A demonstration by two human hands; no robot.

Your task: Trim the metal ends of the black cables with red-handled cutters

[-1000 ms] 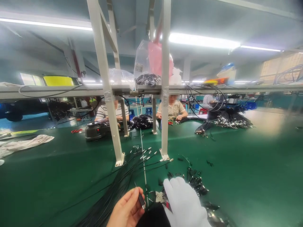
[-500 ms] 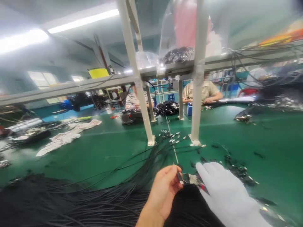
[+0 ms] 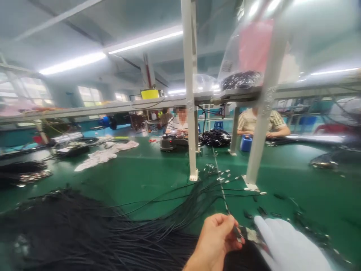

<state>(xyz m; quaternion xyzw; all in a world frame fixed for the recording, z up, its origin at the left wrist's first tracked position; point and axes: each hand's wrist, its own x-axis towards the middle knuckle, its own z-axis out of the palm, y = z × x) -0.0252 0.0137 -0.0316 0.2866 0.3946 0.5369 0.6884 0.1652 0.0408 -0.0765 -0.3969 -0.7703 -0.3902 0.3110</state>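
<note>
My bare left hand [image 3: 216, 241] is low in the middle, thumb and fingers pinched on the end of a thin black cable [image 3: 234, 230]. My right hand [image 3: 287, 246], in a white glove, lies just right of it, closed over a small metal hand tool [image 3: 252, 235] whose jaws point at the cable end. A big spread of black cables [image 3: 93, 233] with metal tips fans across the green table [image 3: 146, 177] from the lower left toward my hands. Short black offcuts [image 3: 262, 210] lie scattered near the gloved hand.
Two white frame legs [image 3: 189, 113] stand just beyond the cables and carry a shelf with bagged cables [image 3: 242, 60]. Across the table two people sit at work, by a grey machine [image 3: 167, 143] and a coil of black cable [image 3: 216, 137]. White cloth [image 3: 104, 155] lies at left.
My head has turned left, so the frame legs and people slid right and more of the cable pile shows. Both hands keep their hold near each other.
</note>
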